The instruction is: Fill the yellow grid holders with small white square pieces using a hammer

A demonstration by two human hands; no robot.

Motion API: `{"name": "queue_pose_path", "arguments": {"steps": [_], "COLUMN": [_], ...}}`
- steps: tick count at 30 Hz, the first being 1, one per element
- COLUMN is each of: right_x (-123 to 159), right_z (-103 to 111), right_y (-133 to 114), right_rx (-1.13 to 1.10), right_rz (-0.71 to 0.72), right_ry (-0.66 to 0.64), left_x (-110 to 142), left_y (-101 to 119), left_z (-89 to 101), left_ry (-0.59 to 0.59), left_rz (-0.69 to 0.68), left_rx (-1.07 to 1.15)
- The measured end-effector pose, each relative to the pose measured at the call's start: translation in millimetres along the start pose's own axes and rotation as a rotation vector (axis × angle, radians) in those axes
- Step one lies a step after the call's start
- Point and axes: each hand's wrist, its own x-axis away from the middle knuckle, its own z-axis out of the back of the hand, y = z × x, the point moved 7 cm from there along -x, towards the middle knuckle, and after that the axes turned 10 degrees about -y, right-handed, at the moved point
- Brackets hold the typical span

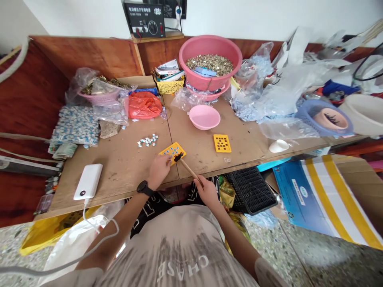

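Observation:
A yellow tray [171, 150] with small blue-and-white pieces in its slots lies tilted on the table in front of me. My left hand [160, 170], a dark watch on its wrist, has its fingers closed at the tray's near left edge. In my right hand [207, 190] is the wooden handle of a brush [188, 168], whose dark bristles rest on the tray's near right part. Left of the tray is a loose group of small blue-and-white pieces [148, 140]. A second yellow tray [222, 143] with dark slots lies to the right.
Behind the trays stand a pink bowl [204, 117] and a large pink basin [211, 42] of small metal parts. A white power bank [88, 181] with a cable lies left. Plastic bags [278, 95] of pale blue pieces and a white cup [279, 146] are right.

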Motion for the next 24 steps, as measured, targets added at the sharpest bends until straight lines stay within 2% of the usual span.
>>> {"name": "queue_pose_path", "arguments": {"steps": [2,6,8,11,15,19,24], "right_x": [1,6,5,-1,3,7,-5], "right_z": [4,9,6,4,21,19,-5], "right_y": [-11,-28,-28,-20,-12,-21,-26], "right_rx": [0.002,-0.089,-0.063,0.039,-0.004,-0.082,0.024], "right_rz": [0.047,0.144,0.147,0.092,0.046,0.09,0.094], "right_ry": [0.025,0.192,0.204,0.135,0.211,0.24,0.092], "left_x": [3,16,28,48,63,56,32], "left_y": [0,-4,-12,-30,-57,-70,-76], "left_z": [2.8,8.7,10.6,13.5,15.8,22.2,34.7], "left_ry": [0.061,0.136,0.163,0.214,0.261,0.318,0.382], "left_rz": [0.013,0.073,0.084,0.12,0.193,0.217,0.255], "left_rx": [-0.025,-0.043,-0.007,0.051,0.142,0.212,0.233]}}
